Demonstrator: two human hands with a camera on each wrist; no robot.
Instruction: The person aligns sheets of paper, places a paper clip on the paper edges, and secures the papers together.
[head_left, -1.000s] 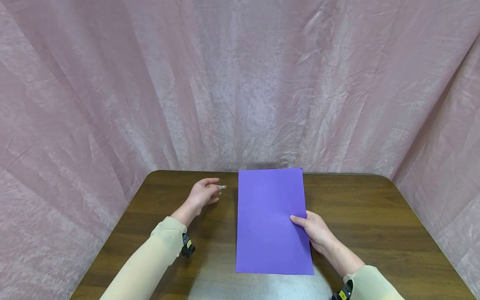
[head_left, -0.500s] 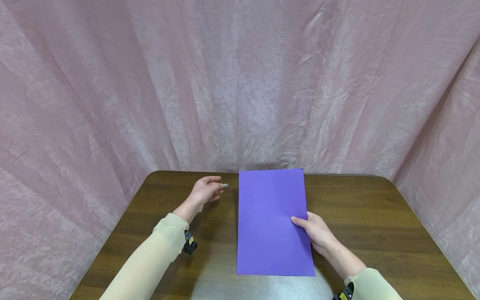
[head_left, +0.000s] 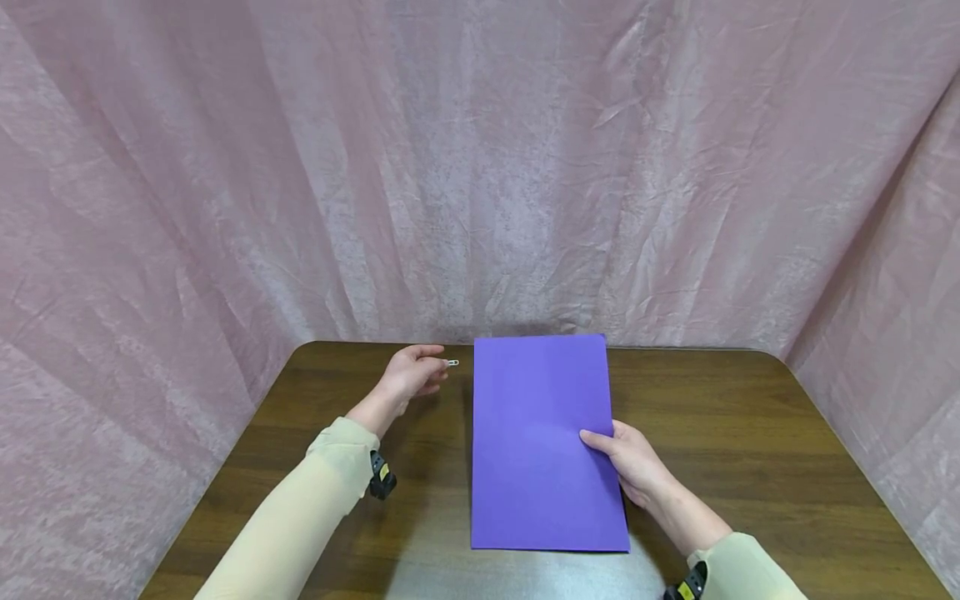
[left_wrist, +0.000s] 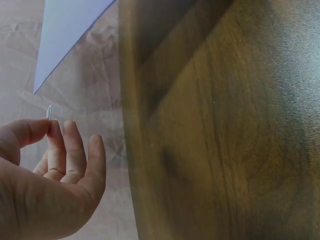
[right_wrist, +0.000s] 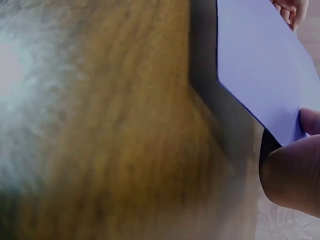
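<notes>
Bench (head_left: 750, 433) lies beneath a held-up purple paper sheet (head_left: 536, 467), likely light, fairly stiff and easily creased, best held by its long edges. The right hand (head_left: 633, 465) pinches the right edge, thumb on top. The left hand (head_left: 407, 375) pinches a paper clip (head_left: 453, 363), probably slippery, best taken by one end, near the sheet's far left corner.

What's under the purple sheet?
Wooden table and a shadow show below the raised purple sheet. In the head view it hides part of the right hand and the table directly beneath.
</notes>
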